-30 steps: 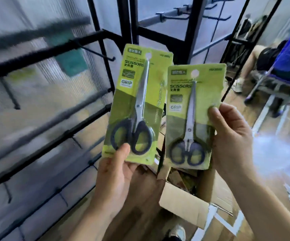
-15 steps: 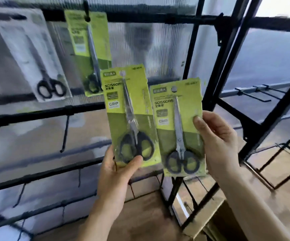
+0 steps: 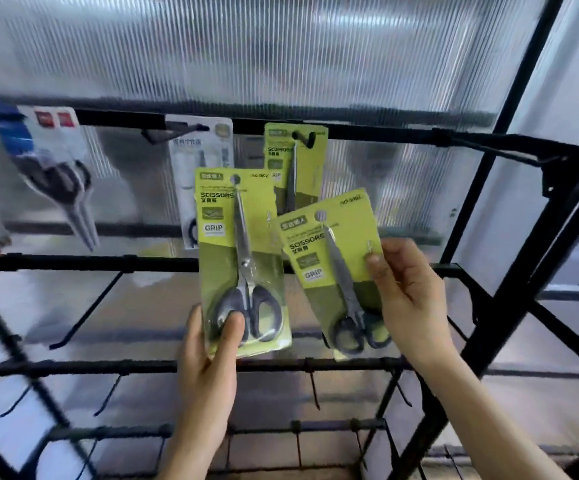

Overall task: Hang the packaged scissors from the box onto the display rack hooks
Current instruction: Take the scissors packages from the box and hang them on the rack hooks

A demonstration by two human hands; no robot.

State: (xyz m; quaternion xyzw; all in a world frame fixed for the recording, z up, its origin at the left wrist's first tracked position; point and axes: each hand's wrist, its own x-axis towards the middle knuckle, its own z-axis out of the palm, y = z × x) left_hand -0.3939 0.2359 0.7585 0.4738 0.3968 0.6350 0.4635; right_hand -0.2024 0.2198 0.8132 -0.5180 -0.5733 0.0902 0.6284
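Note:
My left hand [image 3: 208, 362] grips the bottom of a green scissors pack [image 3: 243, 261], held upright in front of the black display rack [image 3: 471, 237]. My right hand [image 3: 409, 299] pinches the right edge of a second green scissors pack [image 3: 333, 271], tilted to the left. Both packs have a hang hole at the top. Behind them, a third green scissors pack [image 3: 295, 161] hangs on a hook [image 3: 303, 136] of the top bar. The box is out of view.
A white scissors pack [image 3: 198, 161] and a blue-and-white scissors pack [image 3: 52, 168] hang further left on the top bar. Bare hooks [image 3: 83, 313] stick out of the lower bars. A ribbed translucent panel [image 3: 246, 46] stands behind the rack.
The view has swung up from the box to the rack's top bar. Both hands rose with their packs toward the hanging green pack, and the right pack now tilts left.

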